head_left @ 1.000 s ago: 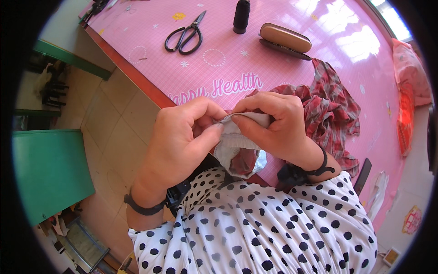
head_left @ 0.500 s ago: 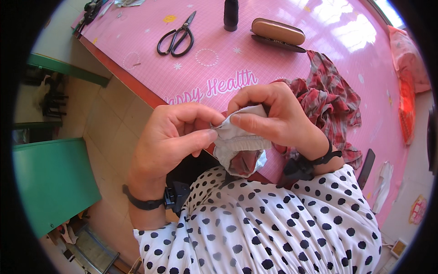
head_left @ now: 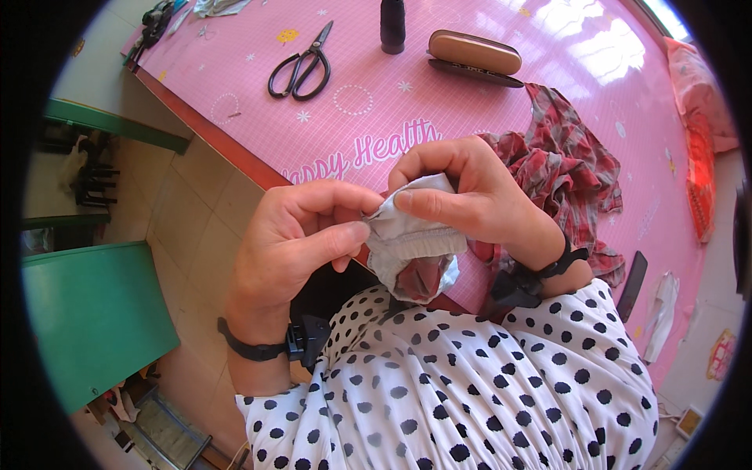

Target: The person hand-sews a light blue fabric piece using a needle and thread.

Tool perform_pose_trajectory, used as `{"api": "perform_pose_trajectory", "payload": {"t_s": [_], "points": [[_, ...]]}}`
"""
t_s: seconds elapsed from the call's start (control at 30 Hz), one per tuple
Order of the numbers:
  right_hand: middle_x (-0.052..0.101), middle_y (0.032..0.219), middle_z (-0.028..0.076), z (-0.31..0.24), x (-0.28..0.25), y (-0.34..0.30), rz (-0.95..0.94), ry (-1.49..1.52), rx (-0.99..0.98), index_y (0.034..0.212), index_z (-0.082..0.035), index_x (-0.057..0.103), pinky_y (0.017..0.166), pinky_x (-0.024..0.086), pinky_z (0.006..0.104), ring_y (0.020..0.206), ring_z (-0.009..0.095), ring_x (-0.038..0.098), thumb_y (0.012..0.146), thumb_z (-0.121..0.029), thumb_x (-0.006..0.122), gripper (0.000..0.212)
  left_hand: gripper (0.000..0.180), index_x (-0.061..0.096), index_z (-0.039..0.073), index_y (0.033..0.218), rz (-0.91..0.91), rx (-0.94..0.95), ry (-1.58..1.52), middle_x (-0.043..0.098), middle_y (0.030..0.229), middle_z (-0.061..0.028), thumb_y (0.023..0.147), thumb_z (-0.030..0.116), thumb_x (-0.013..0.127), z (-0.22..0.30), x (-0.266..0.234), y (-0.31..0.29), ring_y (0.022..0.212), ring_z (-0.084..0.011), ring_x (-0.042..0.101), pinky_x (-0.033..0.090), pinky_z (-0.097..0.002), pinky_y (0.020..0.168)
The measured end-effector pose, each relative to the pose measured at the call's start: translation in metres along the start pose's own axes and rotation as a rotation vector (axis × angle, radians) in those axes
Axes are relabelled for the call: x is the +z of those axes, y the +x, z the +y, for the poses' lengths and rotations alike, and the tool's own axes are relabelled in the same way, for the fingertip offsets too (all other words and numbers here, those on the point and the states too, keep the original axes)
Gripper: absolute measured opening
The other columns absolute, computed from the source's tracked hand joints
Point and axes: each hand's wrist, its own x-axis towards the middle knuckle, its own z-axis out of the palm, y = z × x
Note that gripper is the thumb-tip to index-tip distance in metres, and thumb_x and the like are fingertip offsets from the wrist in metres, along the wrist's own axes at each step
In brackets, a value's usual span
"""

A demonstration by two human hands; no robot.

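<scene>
A small piece of pale grey-white cloth with a gathered, elastic-looking band hangs between my hands, just over the near table edge. Its lower opening shows a dull red inside. My left hand pinches the cloth's left edge between thumb and forefinger. On the upper edge, my right hand holds a fold of it, the thumb lying flat on the near face. The fingertips nearly meet, and I cannot make out whether anything thin, such as a needle, is between them. Beside my right hand lies a crumpled red-and-grey plaid cloth.
On the pink-covered table lie black-handled scissors, a black cylinder and a brown glasses case. A dark flat object and a white strip lie at right. A green surface stands left.
Both hands keep the same pinch on the cloth, with barely any finger movement. The whole view has shifted very slightly.
</scene>
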Motion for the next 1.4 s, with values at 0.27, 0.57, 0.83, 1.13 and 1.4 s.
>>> {"api": "perform_pose_trajectory", "payload": {"t_s": [0.27,0.57,0.83,1.13,1.4], "points": [[0.063,0.078,0.0,0.004,-0.002,0.002,-0.074,0.133,0.047,0.09,0.002,0.067,0.064,0.046,0.0204,0.071,0.004,0.055,0.083,-0.014,0.067,0.017,0.02,0.066,-0.004,0.101,-0.008,0.044,-0.04,0.066,0.081,-0.0052,0.082,0.001,0.063,-0.007,-0.002,0.001,0.064,-0.006,0.056,0.046,-0.0181,0.057],[0.063,0.079,0.001,0.009,0.0,0.002,-0.085,0.148,0.038,0.092,0.002,0.067,0.065,0.046,0.0206,0.072,0.005,0.056,0.083,-0.014,0.068,0.019,0.017,0.065,-0.004,0.1,-0.025,0.06,-0.087,0.065,0.082,-0.0042,0.083,0.0,0.061,-0.01,-0.003,0.002,0.064,-0.0063,0.056,0.045,-0.0184,0.057],[0.063,0.075,0.001,0.002,0.001,0.002,-0.017,0.032,0.04,0.088,0.002,0.067,0.063,0.046,0.0214,0.07,0.005,0.055,0.081,-0.014,0.068,0.017,0.016,0.066,-0.003,0.099,0.065,0.064,0.073,0.064,0.078,-0.0016,0.084,0.001,0.061,-0.003,0.005,-0.001,0.065,-0.0042,0.055,0.044,-0.0178,0.058],[0.064,0.074,0.003,0.004,0.007,0.0,0.131,-0.117,-0.038,0.086,0.002,0.066,0.061,0.048,0.0222,0.069,0.005,0.057,0.078,-0.009,0.067,0.014,0.016,0.065,-0.004,0.099,0.183,0.057,0.251,0.064,0.08,-0.0006,0.085,-0.001,0.059,0.004,0.012,-0.001,0.068,-0.0027,0.055,0.044,-0.017,0.06],[0.065,0.067,0.011,0.01,0.014,-0.001,0.296,-0.351,-0.233,0.084,0.0,0.068,0.056,0.05,0.0244,0.06,0.011,0.064,0.074,-0.009,0.069,0.013,0.015,0.066,-0.005,0.098,0.312,0.131,0.412,0.066,0.08,-0.0031,0.085,-0.002,0.058,0.003,0.026,0.003,0.07,-0.0052,0.059,0.048,-0.0207,0.062]]}}
